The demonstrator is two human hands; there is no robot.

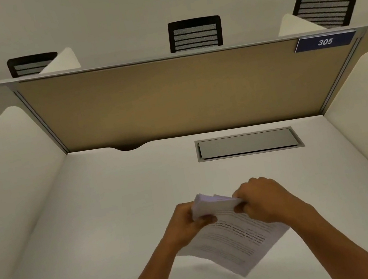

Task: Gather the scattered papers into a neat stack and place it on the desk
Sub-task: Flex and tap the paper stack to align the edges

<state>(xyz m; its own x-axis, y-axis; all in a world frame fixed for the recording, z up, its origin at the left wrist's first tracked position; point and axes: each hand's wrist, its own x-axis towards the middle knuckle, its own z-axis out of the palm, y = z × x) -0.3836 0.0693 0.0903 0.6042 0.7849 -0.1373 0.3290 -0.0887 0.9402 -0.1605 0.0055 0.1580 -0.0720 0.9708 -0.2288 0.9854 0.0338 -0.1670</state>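
Papers (232,236) held as one stack above the desk (105,202), tilted, far edge between both sets of fingers. Left hand (187,222) and right hand (265,201) each pinch that edge, thumbs on the printed face.

The papers (232,236) hung above the desk (93,216), near its front edge, pinched at their far end between the left hand (187,222) and the right hand (265,201). Behind them, a hatch (247,144) sat in the desk. A panel (170,97) stood at the back, a tag (324,41) at its upper right, three chairs (195,34) beyond it.
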